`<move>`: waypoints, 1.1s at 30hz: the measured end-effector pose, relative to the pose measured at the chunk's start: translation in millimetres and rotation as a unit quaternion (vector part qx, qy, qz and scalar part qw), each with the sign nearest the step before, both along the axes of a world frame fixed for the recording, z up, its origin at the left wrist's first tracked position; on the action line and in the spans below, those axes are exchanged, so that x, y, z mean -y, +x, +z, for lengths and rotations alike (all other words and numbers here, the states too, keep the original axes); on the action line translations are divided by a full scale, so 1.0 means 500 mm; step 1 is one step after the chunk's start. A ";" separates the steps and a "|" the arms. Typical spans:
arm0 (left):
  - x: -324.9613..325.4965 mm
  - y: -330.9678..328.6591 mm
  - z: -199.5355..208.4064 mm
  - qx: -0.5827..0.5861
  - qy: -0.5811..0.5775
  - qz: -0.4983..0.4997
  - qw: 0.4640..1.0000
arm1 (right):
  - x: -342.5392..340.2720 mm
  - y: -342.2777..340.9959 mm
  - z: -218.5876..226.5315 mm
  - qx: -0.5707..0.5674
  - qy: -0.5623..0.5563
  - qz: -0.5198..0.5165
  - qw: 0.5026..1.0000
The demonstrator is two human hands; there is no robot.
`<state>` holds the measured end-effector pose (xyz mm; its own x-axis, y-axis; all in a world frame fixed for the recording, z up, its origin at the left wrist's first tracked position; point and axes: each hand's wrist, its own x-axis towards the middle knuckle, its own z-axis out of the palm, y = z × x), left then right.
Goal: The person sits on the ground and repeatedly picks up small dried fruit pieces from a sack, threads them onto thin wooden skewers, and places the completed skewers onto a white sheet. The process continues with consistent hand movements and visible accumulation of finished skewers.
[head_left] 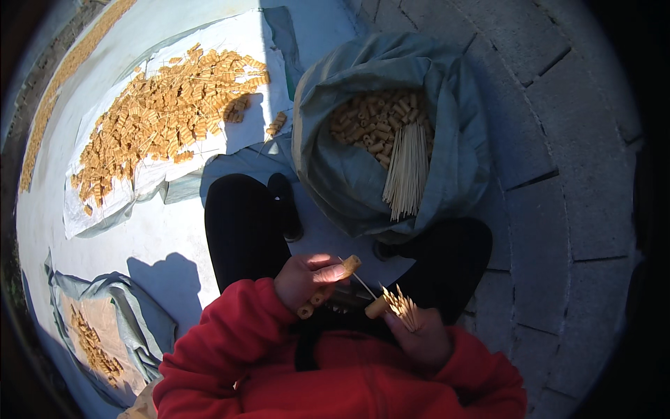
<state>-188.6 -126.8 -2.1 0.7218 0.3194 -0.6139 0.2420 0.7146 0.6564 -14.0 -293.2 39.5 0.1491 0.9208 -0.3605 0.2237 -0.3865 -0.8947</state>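
Observation:
My left hand point(301, 281) is closed around several short tan hollow tube-shaped pieces point(305, 311), with one more tube point(351, 264) at its fingertips. A thin wooden skewer point(363, 285) slants between that tube and my right hand. A fan of pointed skewers point(403, 307) is gripped in my right hand point(427, 343), along with another tan tube point(377, 307) by the thumb. Beyond my knees a grey-green sack point(464, 133) stands rolled open. Loose tubes point(370, 115) fill it, and a bundle of pale sticks point(408, 171) leans on them.
Far left, a white sheet point(84, 220) bears a large heap of skewered tan tubes point(167, 105). A smaller group point(94, 349) lies on another cloth point(143, 314) near left. Grey paving point(558, 209) runs along the right.

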 end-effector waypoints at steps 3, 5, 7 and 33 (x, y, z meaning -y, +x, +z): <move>0.042 0.019 0.006 0.062 -0.022 -0.034 0.997 | -0.016 -0.016 -0.002 -0.012 -0.007 -0.022 1.000; 0.042 0.023 0.015 0.055 -0.080 0.050 0.994 | -0.038 -0.015 0.022 -0.054 -0.071 -0.049 0.995; 0.042 0.019 -0.022 0.075 -0.160 0.156 0.972 | -0.032 -0.011 0.018 -0.068 -0.079 -0.067 0.992; 0.053 0.030 -0.033 0.052 0.198 0.212 0.956 | 0.018 -0.005 -0.046 -0.006 0.006 0.052 0.999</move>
<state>-173.8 -153.4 -18.8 0.5263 0.7891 -0.3168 -0.0953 0.4250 0.9002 -16.6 -302.3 16.6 0.0485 0.9350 -0.3513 0.2522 -0.3518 -0.9015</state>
